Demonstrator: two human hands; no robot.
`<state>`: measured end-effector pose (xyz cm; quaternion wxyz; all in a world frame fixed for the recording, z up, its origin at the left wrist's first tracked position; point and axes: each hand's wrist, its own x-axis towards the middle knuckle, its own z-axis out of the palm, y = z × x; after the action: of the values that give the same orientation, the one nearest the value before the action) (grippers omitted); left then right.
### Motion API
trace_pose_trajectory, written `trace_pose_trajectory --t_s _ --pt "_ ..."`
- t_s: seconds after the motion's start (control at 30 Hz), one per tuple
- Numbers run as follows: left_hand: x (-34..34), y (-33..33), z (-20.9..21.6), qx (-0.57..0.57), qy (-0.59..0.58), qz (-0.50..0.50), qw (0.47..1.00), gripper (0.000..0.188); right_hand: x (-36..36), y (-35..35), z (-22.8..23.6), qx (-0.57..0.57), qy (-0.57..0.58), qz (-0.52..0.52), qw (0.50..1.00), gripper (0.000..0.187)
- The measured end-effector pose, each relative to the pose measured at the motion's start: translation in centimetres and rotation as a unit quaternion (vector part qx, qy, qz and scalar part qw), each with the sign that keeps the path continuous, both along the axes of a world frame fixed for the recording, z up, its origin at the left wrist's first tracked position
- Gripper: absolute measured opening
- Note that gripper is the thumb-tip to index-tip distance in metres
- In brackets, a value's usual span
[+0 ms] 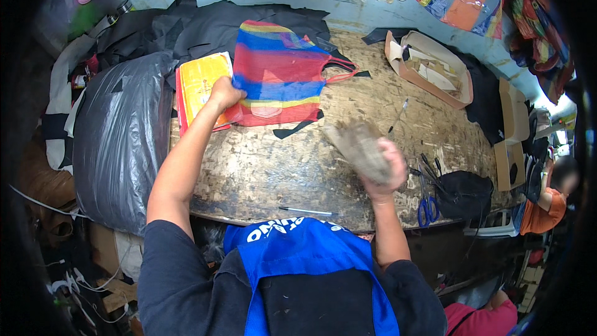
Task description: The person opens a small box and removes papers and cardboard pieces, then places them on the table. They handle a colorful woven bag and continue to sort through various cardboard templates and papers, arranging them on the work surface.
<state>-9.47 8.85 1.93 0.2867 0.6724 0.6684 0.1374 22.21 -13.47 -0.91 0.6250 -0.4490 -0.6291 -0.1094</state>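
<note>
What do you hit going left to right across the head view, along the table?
Black plastic bag → left hand → striped mesh bag → right hand holding a grey cloth → blue-handled scissors → black pouch → cardboard boxes.

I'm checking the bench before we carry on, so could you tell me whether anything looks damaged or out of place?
The tabletop is badly worn and scratched. A pen lies close to its near edge. Otherwise nothing stands out.

Woven mesh bag (280,74); rough, worn wooden table (280,162).
</note>
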Motion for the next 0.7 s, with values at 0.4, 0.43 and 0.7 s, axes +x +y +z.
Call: trace_pose_trajectory --t_s 0.4,0.43,0.7 --pt "7.9 -1.7 18.0 -0.022 -0.335 -0.280 0.899 0.031 -4.7 -1.1 -3.0 -0.056 -0.308 0.127 0.941 0.015" --pt "7.7 -1.9 18.6 -0.036 -0.334 -0.285 0.898 0.033 -4.5 -1.1 -3.0 -0.069 -0.299 0.134 0.942 0.015" --pt "3.6 -1.8 20.3 0.023 -0.374 -0.312 0.873 0.035 -4.6 -1.3 -2.9 -0.055 -0.313 0.109 0.942 0.021"
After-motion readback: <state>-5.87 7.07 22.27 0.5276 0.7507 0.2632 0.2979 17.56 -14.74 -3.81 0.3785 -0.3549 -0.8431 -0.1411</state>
